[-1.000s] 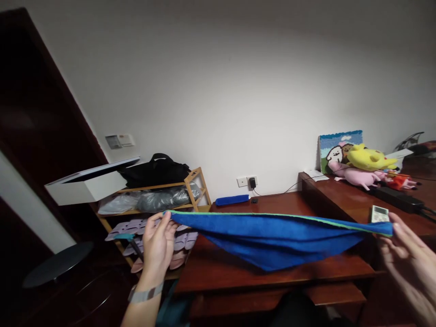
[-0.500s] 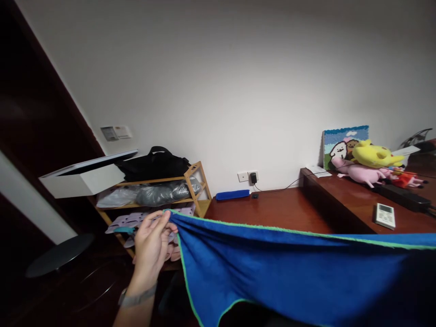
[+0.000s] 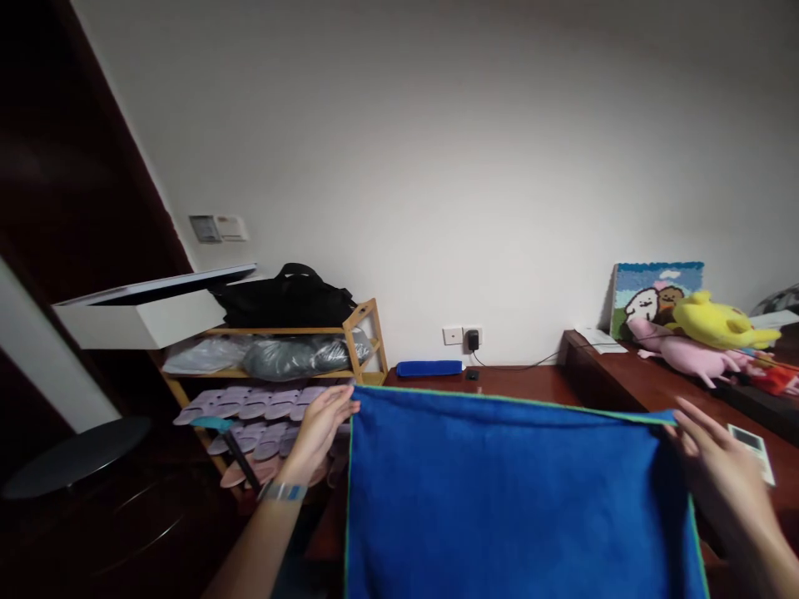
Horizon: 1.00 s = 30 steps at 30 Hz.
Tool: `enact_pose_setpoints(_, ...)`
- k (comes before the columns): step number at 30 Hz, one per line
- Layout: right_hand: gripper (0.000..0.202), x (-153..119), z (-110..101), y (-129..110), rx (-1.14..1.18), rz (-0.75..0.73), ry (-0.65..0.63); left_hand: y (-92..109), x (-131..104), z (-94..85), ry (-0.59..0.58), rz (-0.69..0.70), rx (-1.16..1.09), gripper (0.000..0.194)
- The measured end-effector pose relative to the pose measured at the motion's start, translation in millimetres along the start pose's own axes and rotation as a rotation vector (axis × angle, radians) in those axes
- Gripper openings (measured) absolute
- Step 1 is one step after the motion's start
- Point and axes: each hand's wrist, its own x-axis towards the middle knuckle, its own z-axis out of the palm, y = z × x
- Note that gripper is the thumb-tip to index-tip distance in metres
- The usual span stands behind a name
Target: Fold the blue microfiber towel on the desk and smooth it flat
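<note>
A blue towel with a green edge hangs spread out in front of me, its top edge stretched between both hands. My left hand pinches the upper left corner; a grey band circles that wrist. At the upper right corner, my right hand grips the cloth, slightly blurred by motion. The towel's lower part runs out of view at the bottom and hides much of the brown desk behind it.
A wooden shoe rack with several lilac slippers stands left, topped by a black bag and white box. A rolled blue cloth lies by the wall socket. Plush toys and a calculator-like device are at right.
My right hand has come into view at the right, holding the towel's other corner. The towel now hangs flatter and squarer. My left hand has shifted slightly right.
</note>
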Motion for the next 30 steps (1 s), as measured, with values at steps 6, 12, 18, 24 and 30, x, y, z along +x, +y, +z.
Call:
enact_pose_setpoints(6, 0.035, 79.6, 110.2, -36.4, 0.135, 0.073, -0.071, 33.1, 92.2, 46.0, 0.058, 0.131, -0.181, 0.018)
enact_pose_setpoints(12, 0.049, 71.4, 82.7, -46.3, -0.143, -0.139, -0.119, 33.4, 83.4, 21.9, 0.052, 0.294, -0.167, 0.020)
enact_pose_setpoints(18, 0.065, 25.4, 17.4, 74.1, -0.345, -0.040, -0.110, -96.4, 24.1, -28.2, 0.017, 0.151, 0.283, 0.037)
enact_pose_setpoints(24, 0.048, -6.2, -35.9, 224.0, -0.451, 0.222, -0.117, -197.4, -36.0, -58.2, -0.072, 0.006, 0.531, 0.050)
enact_pose_setpoints(30, 0.042, -2.1, -67.9, 258.7, -0.607, 0.224, -0.135, -214.4, -55.4, -92.3, -0.096, -0.067, 0.653, 0.053)
